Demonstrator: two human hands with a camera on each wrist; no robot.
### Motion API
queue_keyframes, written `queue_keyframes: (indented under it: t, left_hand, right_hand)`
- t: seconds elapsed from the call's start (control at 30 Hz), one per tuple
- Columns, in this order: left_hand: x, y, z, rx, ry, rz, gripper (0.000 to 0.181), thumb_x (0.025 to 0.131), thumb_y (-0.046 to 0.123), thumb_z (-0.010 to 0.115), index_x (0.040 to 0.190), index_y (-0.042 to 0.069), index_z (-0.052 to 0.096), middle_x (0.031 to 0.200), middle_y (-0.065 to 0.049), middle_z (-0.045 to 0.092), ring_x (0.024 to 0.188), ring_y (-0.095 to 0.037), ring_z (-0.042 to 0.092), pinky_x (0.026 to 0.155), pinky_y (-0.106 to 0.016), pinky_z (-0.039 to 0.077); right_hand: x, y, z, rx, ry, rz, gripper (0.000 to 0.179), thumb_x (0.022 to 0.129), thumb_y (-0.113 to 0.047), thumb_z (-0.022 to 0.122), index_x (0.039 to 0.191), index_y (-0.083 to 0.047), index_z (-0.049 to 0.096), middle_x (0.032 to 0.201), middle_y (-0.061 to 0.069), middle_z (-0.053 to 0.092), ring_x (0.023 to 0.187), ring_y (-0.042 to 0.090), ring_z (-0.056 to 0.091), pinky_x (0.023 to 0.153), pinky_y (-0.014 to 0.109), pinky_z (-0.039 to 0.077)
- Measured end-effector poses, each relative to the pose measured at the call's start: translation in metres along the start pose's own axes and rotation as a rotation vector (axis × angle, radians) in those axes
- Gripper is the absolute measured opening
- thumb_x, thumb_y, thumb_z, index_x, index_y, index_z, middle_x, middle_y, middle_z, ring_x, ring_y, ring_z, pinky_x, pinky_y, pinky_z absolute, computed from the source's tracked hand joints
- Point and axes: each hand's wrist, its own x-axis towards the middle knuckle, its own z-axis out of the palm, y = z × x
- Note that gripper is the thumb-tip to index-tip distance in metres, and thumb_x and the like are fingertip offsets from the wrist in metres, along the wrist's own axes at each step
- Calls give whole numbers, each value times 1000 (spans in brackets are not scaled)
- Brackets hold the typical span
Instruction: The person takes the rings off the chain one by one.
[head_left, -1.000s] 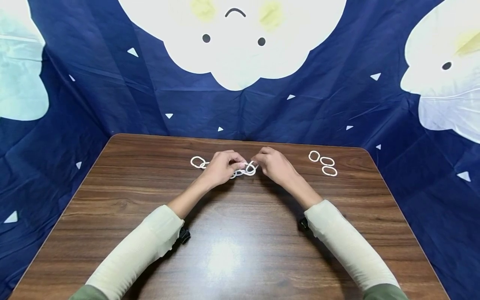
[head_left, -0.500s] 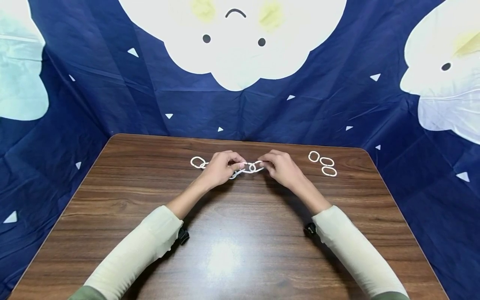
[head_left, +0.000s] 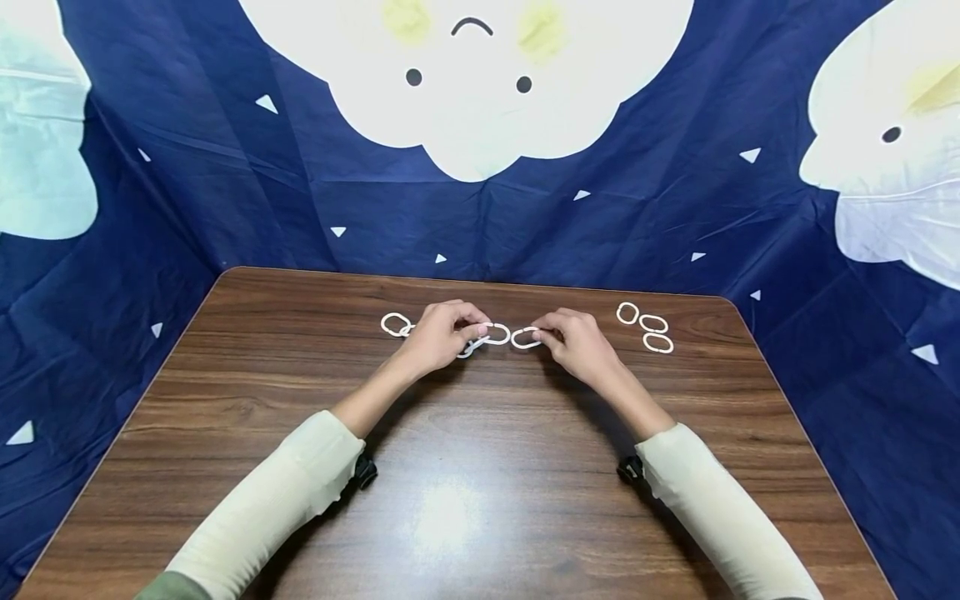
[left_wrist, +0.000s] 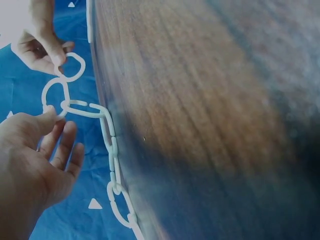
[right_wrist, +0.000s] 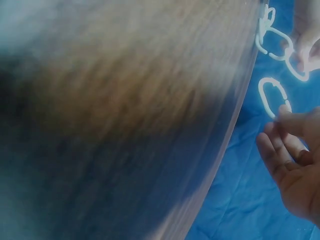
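My left hand point(head_left: 437, 337) pinches the end link point(left_wrist: 44, 92) of a chain of white plastic oval links point(left_wrist: 111, 135) between thumb and fingers. From that link the chain runs down along the table in the left wrist view; in the head view part of it is hidden behind the hand, and its far link point(head_left: 383, 323) shows to the left. A single white link point(right_wrist: 262, 95) is pinched in my right hand point(head_left: 581, 343), with a narrow gap in its side near the fingertips. In the head view a small space separates this link from the chain's end.
Several inches to the right of my right hand, three loose white links point(head_left: 654, 317) lie close together near the far edge of the brown wooden table point(head_left: 487, 433). A blue cloth backdrop point(head_left: 480, 225) with white clouds rises behind the table.
My right hand has drawn its link to the right, from overlapping the chain's end link to standing apart from it. The left hand has stayed nearly still.
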Motion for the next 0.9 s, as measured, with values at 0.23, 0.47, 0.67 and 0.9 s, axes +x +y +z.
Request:
queue_keyframes:
  t: [0.23,0.47,0.67,0.9]
  left_hand:
    - [0,0,-1,3,6,0,12,106,17,80,113,9,85,114,-7,83,108,-25,76,101,-47,61]
    - [0,0,-2,-3,13,4,13,106,16,80,114,8,85,114,-7,82,105,-24,75,98,-45,61]
    - [-2,1,-4,-6,20,15,13,106,13,79,114,5,85,111,-7,82,99,-22,74,91,-39,59]
    - [-2,1,-5,-7,22,11,12,106,13,79,114,5,85,109,-7,82,97,-21,73,89,-38,59]
  right_hand:
    - [-7,3,-2,43,28,116,15,106,-17,81,115,-8,87,106,9,84,91,22,72,81,39,58]
    - [-15,10,-7,65,29,173,13,105,-20,82,113,-10,88,106,7,85,88,20,72,80,36,58]
    - [-22,16,-13,60,21,204,13,104,-20,83,111,-10,88,104,7,86,84,19,70,76,32,54]
    - [-29,23,-21,94,6,242,13,104,-18,83,112,-8,87,95,8,85,72,16,70,69,25,53]
